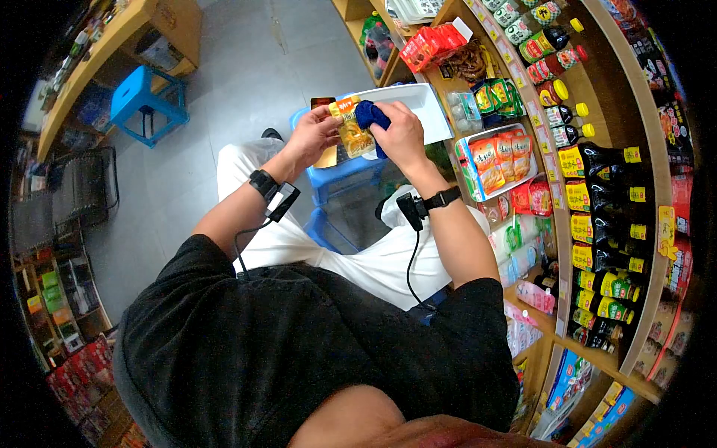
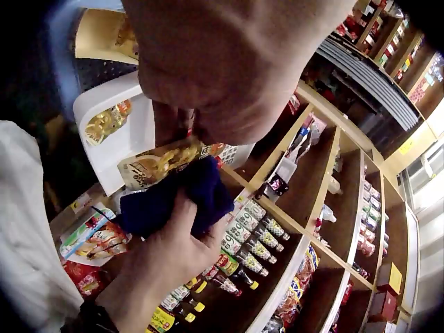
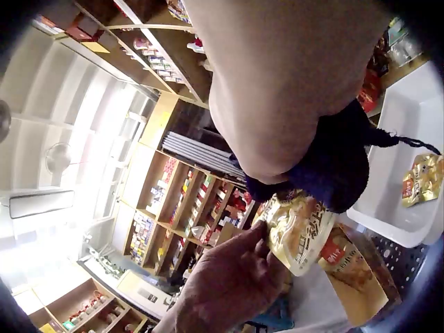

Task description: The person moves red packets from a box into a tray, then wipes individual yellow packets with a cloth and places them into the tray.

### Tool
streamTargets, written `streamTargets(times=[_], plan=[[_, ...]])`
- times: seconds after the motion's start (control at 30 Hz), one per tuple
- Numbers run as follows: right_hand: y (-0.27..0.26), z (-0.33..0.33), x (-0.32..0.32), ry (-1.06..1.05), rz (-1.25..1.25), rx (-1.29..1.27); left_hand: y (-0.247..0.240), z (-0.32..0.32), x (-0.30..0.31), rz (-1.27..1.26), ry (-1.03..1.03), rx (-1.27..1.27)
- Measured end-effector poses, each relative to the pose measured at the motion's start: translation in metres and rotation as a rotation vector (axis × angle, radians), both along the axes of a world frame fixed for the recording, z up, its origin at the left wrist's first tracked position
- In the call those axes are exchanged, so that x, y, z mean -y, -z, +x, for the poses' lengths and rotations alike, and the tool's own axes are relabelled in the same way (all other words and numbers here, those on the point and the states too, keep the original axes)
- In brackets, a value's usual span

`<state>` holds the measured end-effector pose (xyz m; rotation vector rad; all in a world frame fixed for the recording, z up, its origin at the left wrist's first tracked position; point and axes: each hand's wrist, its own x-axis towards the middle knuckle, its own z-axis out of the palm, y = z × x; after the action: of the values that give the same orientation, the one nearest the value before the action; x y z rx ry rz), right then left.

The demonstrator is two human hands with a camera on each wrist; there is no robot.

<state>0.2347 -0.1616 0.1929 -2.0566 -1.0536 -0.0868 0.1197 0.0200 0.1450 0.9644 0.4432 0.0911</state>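
Observation:
In the head view, a yellow-gold food pouch is held up over the stool. My left hand pinches it by its left edge, thumb and fingers on either side, as the right wrist view also shows on the pouch. My right hand grips a bunched dark blue cloth, which lies against the pouch's upper right part and covers some of it. Behind them a white tray contains another gold pouch. Beside the tray is an open cardboard box with a similar pouch picture on it.
The tray and box stand on a blue stool in front of my knees. Close on the right, shelves hold sauce bottles and a white tray of red-orange packets. Another blue stool stands at the left on the grey floor.

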Motion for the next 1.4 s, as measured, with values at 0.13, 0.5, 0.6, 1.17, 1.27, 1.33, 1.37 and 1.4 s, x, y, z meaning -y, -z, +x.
streamTargets(times=[0.13, 0.5, 0.6, 1.17, 1.27, 1.33, 1.37, 1.4], plan=[[0.001, -0.005, 0.0, -0.042, -0.042, -0.003, 0.0, 0.004, 0.0, -0.073, -0.088, 0.034], [0.002, -0.02, -0.005, -0.382, -0.032, 0.152, 0.008, 0.01, -0.007, -0.129, -0.25, 0.081], [0.004, -0.024, -0.005, -0.407, -0.057, 0.169, 0.007, 0.015, -0.003, -0.153, -0.271, 0.128], [0.009, 0.023, 0.002, 0.149, 0.078, -0.334, -0.018, 0.004, -0.011, -0.222, -0.255, 0.058], [0.004, 0.022, 0.001, 0.078, 0.377, -1.106, -0.021, 0.006, -0.011, -0.18, -0.227, 0.065], [0.01, 0.024, 0.001, 0.08, 0.41, -1.234, -0.024, 0.007, -0.009, -0.132, -0.157, 0.117], [0.013, 0.024, 0.001, 0.09, 0.453, -1.36, -0.026, 0.008, -0.008, -0.134, -0.16, 0.116], [0.011, 0.023, 0.001, 0.09, 0.45, -1.36, -0.03, 0.008, -0.006, -0.106, -0.162, 0.108]])
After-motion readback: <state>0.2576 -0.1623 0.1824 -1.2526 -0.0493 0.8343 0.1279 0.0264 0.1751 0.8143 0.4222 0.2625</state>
